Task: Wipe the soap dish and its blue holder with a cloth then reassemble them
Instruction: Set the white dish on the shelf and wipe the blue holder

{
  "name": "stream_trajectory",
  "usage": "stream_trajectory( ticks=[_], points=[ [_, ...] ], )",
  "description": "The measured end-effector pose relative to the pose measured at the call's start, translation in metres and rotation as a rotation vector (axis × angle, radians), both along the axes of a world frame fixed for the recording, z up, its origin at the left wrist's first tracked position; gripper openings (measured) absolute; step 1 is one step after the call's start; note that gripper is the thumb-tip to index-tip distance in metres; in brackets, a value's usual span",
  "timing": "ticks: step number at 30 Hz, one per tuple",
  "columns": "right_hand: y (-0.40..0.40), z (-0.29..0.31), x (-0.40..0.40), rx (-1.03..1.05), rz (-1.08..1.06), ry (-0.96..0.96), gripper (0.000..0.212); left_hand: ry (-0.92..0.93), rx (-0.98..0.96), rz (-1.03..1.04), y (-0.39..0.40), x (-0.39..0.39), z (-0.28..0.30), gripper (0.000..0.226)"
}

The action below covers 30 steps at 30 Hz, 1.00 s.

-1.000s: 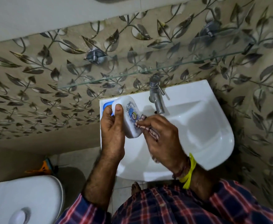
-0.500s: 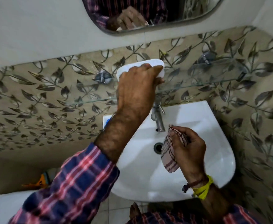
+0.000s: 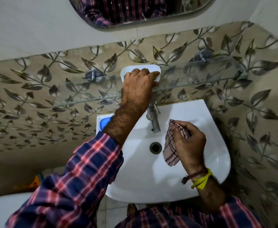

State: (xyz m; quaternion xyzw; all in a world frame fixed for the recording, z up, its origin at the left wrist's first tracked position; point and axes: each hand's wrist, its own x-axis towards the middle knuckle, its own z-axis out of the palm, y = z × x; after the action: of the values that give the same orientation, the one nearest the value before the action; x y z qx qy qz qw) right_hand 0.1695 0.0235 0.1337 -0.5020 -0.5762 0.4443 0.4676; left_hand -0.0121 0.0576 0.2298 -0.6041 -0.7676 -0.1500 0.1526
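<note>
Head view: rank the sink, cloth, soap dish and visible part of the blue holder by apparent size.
1. sink
2. cloth and soap dish: look alike, both partly covered by hands
3. blue holder, mostly hidden

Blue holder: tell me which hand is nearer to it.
Left. The left hand is up on the soap dish above the blue holder; the right hand holds the cloth across the basin.
</note>
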Motion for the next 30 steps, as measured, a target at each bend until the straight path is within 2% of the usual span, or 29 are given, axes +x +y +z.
stream_trajectory(
  ticks=[8, 11, 13, 16, 17, 19, 21, 23, 27, 30],
  points=[
    [0.011, 0.005, -0.015, 0.084, 0.018, -0.019, 0.013, -0.040, -0.008, 0.032, -0.004, -0.007, -0.011, 0.054],
    [0.013, 0.001, -0.017, 0.082, 0.034, -0.013, 0.013, -0.019, -0.018, -0.020, -0.013, -0.007, -0.004, 0.067],
    [0.013, -0.002, -0.019, 0.069, 0.043, -0.004, 0.013, -0.019, 0.158, -0.041, -0.031, -0.013, 0.000, 0.069],
    [0.012, -0.008, -0.018, 0.066, 0.052, 0.019, 0.016, -0.069, 0.680, 0.005, -0.077, -0.042, -0.015, 0.043],
    [0.012, -0.011, -0.016, 0.051, 0.058, 0.034, 0.017, -0.101, 0.786, 0.050, -0.096, -0.052, -0.028, 0.034],
    [0.009, -0.016, -0.013, 0.003, 0.070, 0.061, 0.017, -0.268, 0.839, 0.194, -0.132, -0.067, -0.061, 0.021],
    [0.004, -0.018, -0.012, -0.017, 0.089, 0.068, 0.019, -0.529, 0.725, 0.349, -0.155, -0.073, -0.099, 0.019],
    [-0.003, -0.019, -0.015, -0.017, 0.122, 0.091, 0.022, -0.660, 0.499, 0.443, -0.161, -0.077, -0.132, 0.028],
    [-0.017, -0.024, -0.023, -0.023, 0.180, 0.080, 0.024, -0.602, 0.118, 0.360, -0.139, -0.098, -0.166, 0.044],
    [-0.022, -0.028, -0.029, -0.055, 0.197, 0.049, 0.022, -0.604, -0.161, 0.279, -0.110, -0.125, -0.179, 0.071]
  ],
)
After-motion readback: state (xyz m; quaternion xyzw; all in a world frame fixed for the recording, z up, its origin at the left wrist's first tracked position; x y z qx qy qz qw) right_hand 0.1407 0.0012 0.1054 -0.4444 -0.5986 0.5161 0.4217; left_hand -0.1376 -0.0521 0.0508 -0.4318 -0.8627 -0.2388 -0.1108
